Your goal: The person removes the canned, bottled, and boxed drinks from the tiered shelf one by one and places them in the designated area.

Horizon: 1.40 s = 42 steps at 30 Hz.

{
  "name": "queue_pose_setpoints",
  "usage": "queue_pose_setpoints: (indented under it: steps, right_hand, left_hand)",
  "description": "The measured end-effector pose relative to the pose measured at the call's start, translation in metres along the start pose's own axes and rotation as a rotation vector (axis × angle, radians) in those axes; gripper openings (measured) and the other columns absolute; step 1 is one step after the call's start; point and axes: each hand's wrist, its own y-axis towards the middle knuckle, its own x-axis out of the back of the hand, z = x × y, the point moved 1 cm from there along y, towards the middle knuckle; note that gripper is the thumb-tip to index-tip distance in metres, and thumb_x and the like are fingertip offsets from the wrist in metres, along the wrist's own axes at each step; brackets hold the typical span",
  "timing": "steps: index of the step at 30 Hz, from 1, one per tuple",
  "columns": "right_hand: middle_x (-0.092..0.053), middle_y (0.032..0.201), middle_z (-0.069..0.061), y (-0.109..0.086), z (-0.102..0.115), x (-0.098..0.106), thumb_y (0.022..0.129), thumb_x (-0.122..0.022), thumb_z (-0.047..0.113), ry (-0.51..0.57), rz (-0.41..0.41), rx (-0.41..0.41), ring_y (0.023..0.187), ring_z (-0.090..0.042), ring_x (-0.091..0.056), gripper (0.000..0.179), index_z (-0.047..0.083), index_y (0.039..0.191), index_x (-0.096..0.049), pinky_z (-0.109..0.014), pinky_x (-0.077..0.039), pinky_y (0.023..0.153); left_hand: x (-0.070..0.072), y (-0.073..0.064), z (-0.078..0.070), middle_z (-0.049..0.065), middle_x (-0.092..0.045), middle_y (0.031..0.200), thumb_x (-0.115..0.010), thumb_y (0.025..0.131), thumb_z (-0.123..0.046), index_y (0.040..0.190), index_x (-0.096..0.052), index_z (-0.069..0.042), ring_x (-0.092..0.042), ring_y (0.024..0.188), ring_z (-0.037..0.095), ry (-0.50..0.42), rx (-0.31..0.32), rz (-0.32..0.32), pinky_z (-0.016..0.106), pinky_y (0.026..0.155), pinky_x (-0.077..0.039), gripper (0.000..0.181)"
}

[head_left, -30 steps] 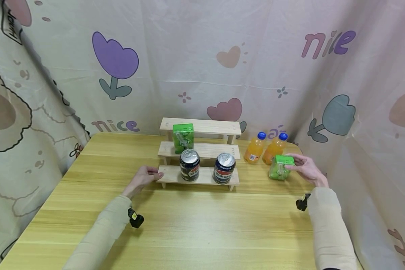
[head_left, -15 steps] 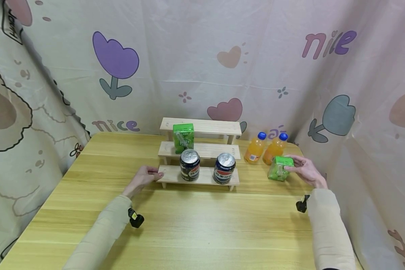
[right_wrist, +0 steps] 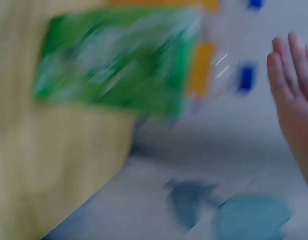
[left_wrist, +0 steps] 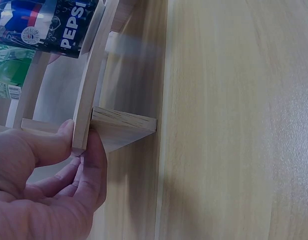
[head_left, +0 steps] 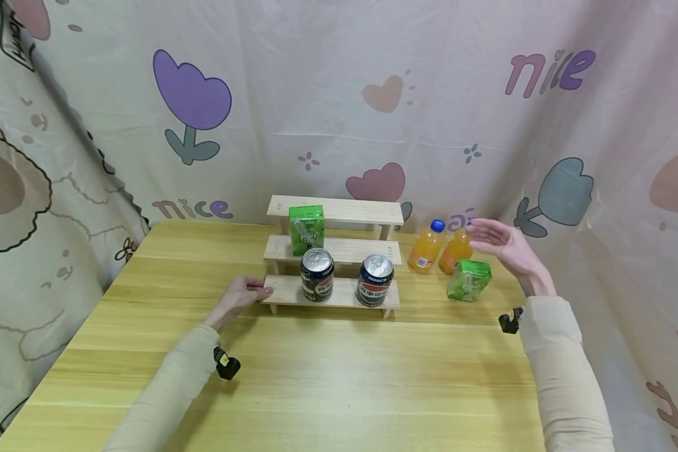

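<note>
My left hand pinches the left end of the lowest board of a three-step wooden shelf; the left wrist view shows the thumb above and fingers below that board. My right hand is raised at the right, fingers extended and holding nothing. Just below it a green drink carton stands on the table, apart from the hand in the right wrist view. Behind the carton are two orange juice bottles with blue caps, the left bottle in plain sight and the right bottle partly covered by my fingers.
On the lowest step stand two dark Pepsi cans, a left can and a right can. Another green carton is on the middle step. A printed curtain hangs behind the wooden table.
My right hand has let go of the green carton and lifted up and away from it. The carton stays beside the bottles. My left hand keeps its grip on the shelf.
</note>
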Motion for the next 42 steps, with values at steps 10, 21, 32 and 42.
queue_pose_setpoints:
  steps: [10,21,32,42]
  right_hand:
    - [-0.065,0.126,0.011,0.029,0.077,-0.058,0.096,-0.068,0.012,0.142,-0.008,0.031,0.114,0.001,-0.062,0.062,0.001,0.150,-0.040,-0.010,-0.049,0.096]
    - [-0.047,0.153,-0.021,0.062,0.125,-0.132,0.094,-0.065,0.001,0.105,0.137,0.068,0.145,-0.036,-0.042,0.064,0.001,0.151,-0.037,-0.038,-0.036,0.121]
    - [-0.047,0.153,-0.020,0.091,0.133,-0.195,0.089,-0.071,-0.001,0.110,0.213,0.070,0.145,-0.036,-0.042,0.067,-0.001,0.148,-0.041,-0.042,-0.034,0.122]
    - [-0.046,0.154,-0.019,0.111,0.129,-0.232,0.087,-0.073,-0.002,0.083,0.258,0.033,0.147,-0.032,-0.040,0.068,0.000,0.148,-0.042,-0.042,-0.030,0.124]
  left_hand:
    - [0.001,-0.002,-0.002,0.031,-0.063,0.118,-0.064,0.098,-0.016,0.132,-0.048,0.019,-0.063,0.101,0.027,0.008,-0.007,0.004,0.048,0.099,-0.052,0.051]
    - [0.002,-0.001,-0.002,0.035,-0.064,0.120,-0.064,0.098,-0.011,0.132,-0.047,0.022,-0.067,0.098,0.023,0.009,-0.020,-0.002,0.044,0.098,-0.055,0.051]
    - [0.002,0.000,-0.002,0.031,-0.066,0.116,-0.065,0.097,-0.010,0.132,-0.048,0.022,-0.064,0.091,0.014,-0.005,-0.009,-0.003,0.034,0.090,-0.056,0.050]
    - [0.002,0.000,-0.002,0.032,-0.066,0.116,-0.065,0.097,-0.010,0.132,-0.047,0.023,-0.065,0.090,0.013,-0.006,-0.011,0.004,0.030,0.087,-0.057,0.051]
